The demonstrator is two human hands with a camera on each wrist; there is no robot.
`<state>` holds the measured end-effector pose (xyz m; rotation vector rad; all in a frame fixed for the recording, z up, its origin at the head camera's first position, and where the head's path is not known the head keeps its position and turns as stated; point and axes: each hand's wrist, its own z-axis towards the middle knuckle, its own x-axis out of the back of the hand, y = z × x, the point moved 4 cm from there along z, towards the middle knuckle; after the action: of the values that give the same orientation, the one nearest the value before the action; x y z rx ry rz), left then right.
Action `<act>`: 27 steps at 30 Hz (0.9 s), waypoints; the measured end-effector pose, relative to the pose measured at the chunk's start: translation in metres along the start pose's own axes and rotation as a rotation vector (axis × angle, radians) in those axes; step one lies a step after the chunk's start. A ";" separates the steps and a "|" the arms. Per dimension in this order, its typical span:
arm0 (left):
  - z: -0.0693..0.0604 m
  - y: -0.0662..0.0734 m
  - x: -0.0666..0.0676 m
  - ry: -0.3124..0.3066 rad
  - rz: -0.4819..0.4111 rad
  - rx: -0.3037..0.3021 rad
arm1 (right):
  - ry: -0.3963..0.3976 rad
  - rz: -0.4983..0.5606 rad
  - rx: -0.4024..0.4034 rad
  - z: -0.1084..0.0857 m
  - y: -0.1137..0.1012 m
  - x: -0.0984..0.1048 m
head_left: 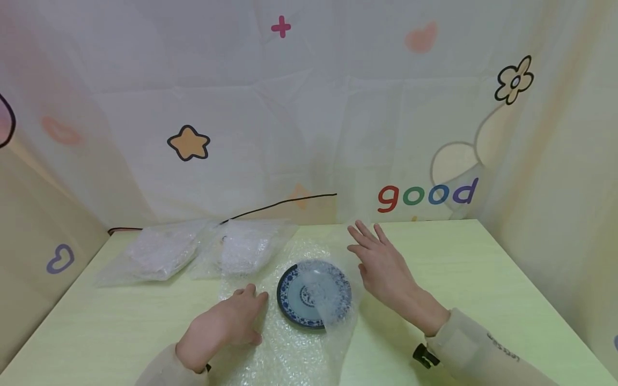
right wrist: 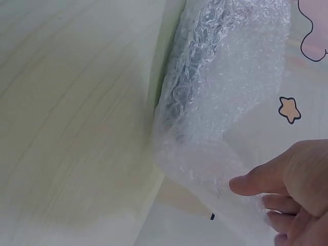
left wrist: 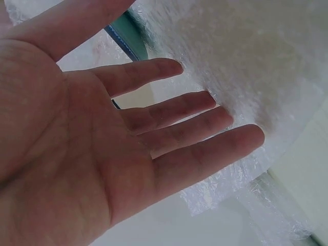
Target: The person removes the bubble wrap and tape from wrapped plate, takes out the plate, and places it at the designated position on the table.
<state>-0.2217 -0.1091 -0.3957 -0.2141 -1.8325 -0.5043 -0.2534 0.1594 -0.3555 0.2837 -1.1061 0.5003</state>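
A round blue-and-white plate [head_left: 295, 292] lies on a sheet of bubble wrap [head_left: 280, 354], and part of the sheet is folded over the plate's right side. My left hand [head_left: 222, 328] is left of the plate, above or on the wrap; in the left wrist view the fingers of that hand [left wrist: 118, 128] are extended beside the wrap [left wrist: 241, 56]. On the plate's right, my right hand [head_left: 388, 271] has its fingers spread at the wrap's edge. The right wrist view has the thumb of the right hand [right wrist: 292, 192] over the wrap [right wrist: 225, 97]; contact cannot be told.
Two bubble-wrapped packets, one [head_left: 164, 249] at the back left and another [head_left: 246, 246] beside it, lie on the pale green table [head_left: 483, 300]. A printed curtain [head_left: 318, 107] hangs behind the table. A dark cord [head_left: 285, 202] runs behind the packets.
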 end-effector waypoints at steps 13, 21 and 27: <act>0.000 0.001 0.003 -0.016 -0.020 0.006 | -0.073 0.021 -0.038 -0.005 0.008 -0.002; 0.001 -0.002 0.004 -0.016 -0.022 0.012 | -0.136 0.186 -0.161 -0.006 0.016 0.002; 0.002 -0.003 0.001 -0.008 -0.014 0.013 | -0.177 0.318 -0.246 -0.008 0.026 0.002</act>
<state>-0.2250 -0.1108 -0.3962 -0.1952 -1.8453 -0.5021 -0.2602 0.1860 -0.3577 -0.0672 -1.3813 0.6213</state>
